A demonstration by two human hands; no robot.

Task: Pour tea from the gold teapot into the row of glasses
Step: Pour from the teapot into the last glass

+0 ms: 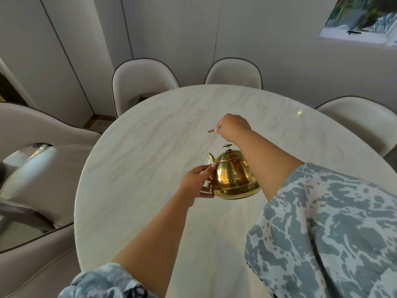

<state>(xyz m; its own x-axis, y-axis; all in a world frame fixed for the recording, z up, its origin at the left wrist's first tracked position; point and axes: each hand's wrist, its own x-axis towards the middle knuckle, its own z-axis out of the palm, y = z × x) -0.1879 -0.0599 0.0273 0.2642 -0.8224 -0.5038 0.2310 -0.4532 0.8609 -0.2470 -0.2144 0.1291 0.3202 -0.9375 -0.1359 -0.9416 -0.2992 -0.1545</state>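
Gold teapot (pixel 233 175) sits on the bench (pixel 133 168), roughly centre, spout pointing left and away, lid on.

Left hand (pixel 197 186) partly open, fingers and thumb cupped against the pot's left flank below the spout, steadying rather than lifting.

Right hand (pixel 233 127) raised beyond the pot, closed around a small gold piece (pixel 211 131) poking out past the fingers; probably the end of the pot's swing handle, but too small to say for sure.

One clear glass (pixel 204 157) visible just behind the spout, hard to read against the pale top. No row of glasses made out; empty or filled, cannot tell.

Looks like pour setup, no tea flowing yet.

To do this step well:
- Confirm spout lines up over the glass rim before tilting.
- Lift with right hand only if grip on the handle is firm; pot likely heavy and possibly hot, so keep left fingers light on the body.
- Tilt slowly, low over the rim; glass is light and could tip if bumped by the spout.
- Watch the lid, may slide when tipped.
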